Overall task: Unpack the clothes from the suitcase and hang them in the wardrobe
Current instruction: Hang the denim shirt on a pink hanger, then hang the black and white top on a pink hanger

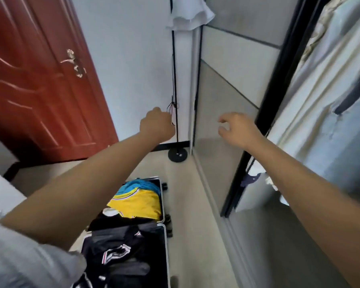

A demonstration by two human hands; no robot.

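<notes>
An open suitcase [163, 202] lies on the floor below my arms. Its far half holds a yellow garment [137, 204] and a blue one [139, 185]; its near half holds black clothes with striped trim [121, 248]. The wardrobe [235, 84] stands on the right, and pale garments [328, 96] hang in its open part. My left hand [156, 125] is raised in front of the wall, fingers curled into a fist with nothing visible in it. My right hand [237, 129] is raised before the wardrobe's sliding door, fingers loosely curled and holding nothing.
A red-brown door [35, 84] with a metal handle fills the left. A thin black pole [174, 69] on a round base [177, 155] stands in the corner, with a white frilled garment [188, 14] hanging at its top. Grey floor runs between suitcase and wardrobe.
</notes>
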